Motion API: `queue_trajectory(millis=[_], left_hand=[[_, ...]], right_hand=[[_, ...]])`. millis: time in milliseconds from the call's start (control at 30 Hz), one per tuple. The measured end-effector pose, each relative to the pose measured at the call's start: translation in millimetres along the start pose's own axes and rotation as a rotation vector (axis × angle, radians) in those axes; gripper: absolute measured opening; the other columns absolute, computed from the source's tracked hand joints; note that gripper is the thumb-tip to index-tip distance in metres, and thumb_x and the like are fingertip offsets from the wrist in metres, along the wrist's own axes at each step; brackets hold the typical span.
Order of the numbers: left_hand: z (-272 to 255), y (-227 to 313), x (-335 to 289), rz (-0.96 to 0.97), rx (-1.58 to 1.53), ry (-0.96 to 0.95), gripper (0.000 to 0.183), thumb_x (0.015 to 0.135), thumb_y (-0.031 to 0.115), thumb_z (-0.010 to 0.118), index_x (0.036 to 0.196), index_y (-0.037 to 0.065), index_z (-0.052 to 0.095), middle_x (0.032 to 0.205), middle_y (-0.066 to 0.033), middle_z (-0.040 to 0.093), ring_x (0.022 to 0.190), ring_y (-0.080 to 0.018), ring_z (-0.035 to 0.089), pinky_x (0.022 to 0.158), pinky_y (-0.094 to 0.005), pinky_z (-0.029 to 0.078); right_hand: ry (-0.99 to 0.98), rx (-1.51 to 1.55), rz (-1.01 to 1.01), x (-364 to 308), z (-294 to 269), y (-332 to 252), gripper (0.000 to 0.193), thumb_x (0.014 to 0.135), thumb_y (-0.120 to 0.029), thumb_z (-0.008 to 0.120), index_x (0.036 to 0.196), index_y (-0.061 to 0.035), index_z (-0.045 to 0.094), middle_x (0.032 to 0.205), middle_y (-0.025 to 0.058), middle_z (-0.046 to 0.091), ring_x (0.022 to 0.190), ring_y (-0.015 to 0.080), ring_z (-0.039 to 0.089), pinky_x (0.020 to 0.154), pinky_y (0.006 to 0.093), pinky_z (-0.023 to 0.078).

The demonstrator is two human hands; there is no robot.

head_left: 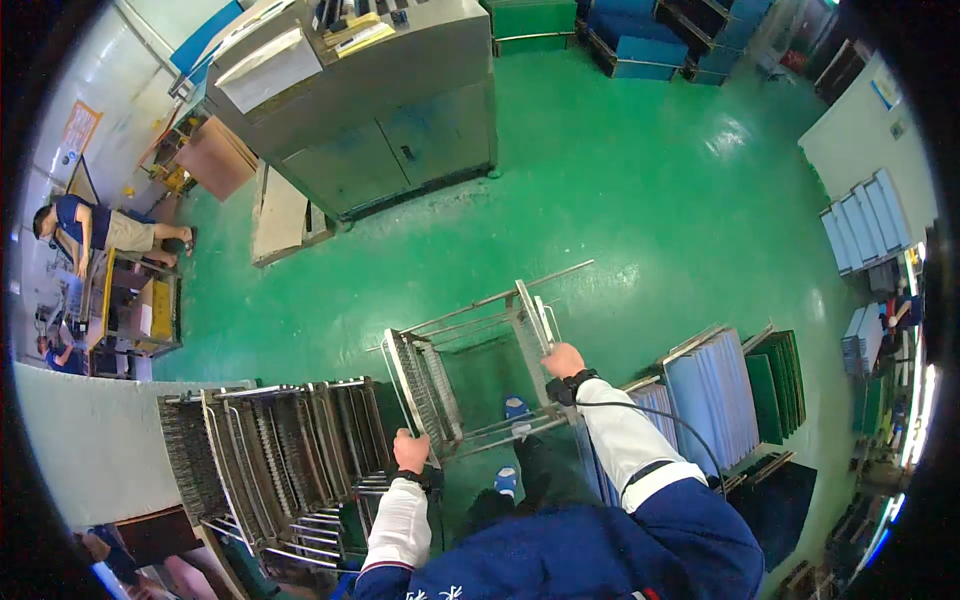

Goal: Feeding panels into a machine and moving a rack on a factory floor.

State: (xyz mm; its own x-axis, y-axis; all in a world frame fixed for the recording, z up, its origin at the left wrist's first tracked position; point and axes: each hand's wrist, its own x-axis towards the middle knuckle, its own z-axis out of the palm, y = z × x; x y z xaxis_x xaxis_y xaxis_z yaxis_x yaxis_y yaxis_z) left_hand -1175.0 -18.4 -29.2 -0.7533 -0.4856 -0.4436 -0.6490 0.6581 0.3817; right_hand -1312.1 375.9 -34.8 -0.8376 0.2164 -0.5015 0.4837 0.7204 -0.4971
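A metal rack (398, 372) with toothed side panels and long thin rods stands in front of me, over the green floor. My left hand (410, 452) is closed around the near end of its left side frame. Farther right, my right hand (563, 360) grips the upright of the right side frame, fingers wrapped round it. Green floor shows through between the rack's two sides. Close by on the left, several similar metal racks (290, 440) are packed together side by side.
A grey metal cabinet (400, 140) stands at the far side, with papers and tools on top. White and blue panels (712, 395) and green panels (775, 385) stand in racks at the right. Blue bins (640, 50) are at the back. A person (85, 225) is at a cart far left.
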Motion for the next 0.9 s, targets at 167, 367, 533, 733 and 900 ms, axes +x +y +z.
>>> queue_trajectory(millis=[167, 367, 533, 733, 900], left_hand=[[7.3, -3.5, 9.8, 0.022, -0.043, -0.101, 0.045, 0.066, 0.023, 0.069, 0.100, -0.004, 0.059, 0.089, -0.0214, 0.064, 0.087, -0.0358, 0.061, 0.078, -0.0397, 0.048], [1.8, 24.5, -0.5, 0.055, -0.089, -0.265, 0.041, 0.067, 0.023, 0.070, 0.097, -0.004, 0.060, 0.088, -0.0207, 0.065, 0.086, -0.0336, 0.062, 0.076, -0.0373, 0.048], [27.1, -50.7, 8.8, 0.288, -0.051, -0.246, 0.034, 0.067, 0.020, 0.070, 0.091, -0.003, 0.062, 0.086, -0.0183, 0.065, 0.082, -0.0290, 0.063, 0.073, -0.0346, 0.049], [-2.6, -31.8, -46.5, 0.398, 0.029, -0.485, 0.029, 0.068, 0.017, 0.070, 0.087, -0.004, 0.064, 0.072, -0.0119, 0.064, 0.065, -0.0197, 0.061, 0.062, -0.0319, 0.047], [6.4, -69.3, -41.0, 0.410, 0.246, -0.657, 0.020, 0.071, 0.015, 0.068, 0.075, -0.004, 0.065, 0.063, -0.0068, 0.061, 0.057, -0.0145, 0.056, 0.054, -0.0309, 0.044]], right_hand=[[-0.136, -0.226, -0.285, -11.9, 11.2, 25.9, 0.027, 0.069, -0.024, 0.055, 0.067, 0.0017, 0.064, 0.079, 0.0253, 0.062, 0.078, 0.0413, 0.060, 0.072, 0.0478, 0.048], [-0.135, -0.342, -0.269, -77.5, 54.1, 118.8, 0.029, 0.070, -0.025, 0.053, 0.071, 0.0017, 0.065, 0.082, 0.0250, 0.062, 0.082, 0.0406, 0.060, 0.075, 0.0476, 0.047], [-0.197, -0.513, -0.454, -200.8, 32.3, 144.7, 0.024, 0.067, -0.022, 0.054, 0.058, -0.0024, 0.063, 0.067, 0.0210, 0.061, 0.066, 0.0391, 0.058, 0.063, 0.0470, 0.047], [-0.103, -0.275, 0.077, -361.9, 124.1, 248.8, 0.022, 0.069, -0.021, 0.054, 0.061, -0.0027, 0.064, 0.069, 0.0192, 0.062, 0.063, 0.0344, 0.060, 0.057, 0.0434, 0.047], [-0.102, 0.037, 0.391, -468.7, 156.3, 253.0, 0.024, 0.063, -0.023, 0.057, 0.065, 0.0000, 0.064, 0.069, 0.0208, 0.061, 0.067, 0.0377, 0.058, 0.063, 0.0449, 0.047]])
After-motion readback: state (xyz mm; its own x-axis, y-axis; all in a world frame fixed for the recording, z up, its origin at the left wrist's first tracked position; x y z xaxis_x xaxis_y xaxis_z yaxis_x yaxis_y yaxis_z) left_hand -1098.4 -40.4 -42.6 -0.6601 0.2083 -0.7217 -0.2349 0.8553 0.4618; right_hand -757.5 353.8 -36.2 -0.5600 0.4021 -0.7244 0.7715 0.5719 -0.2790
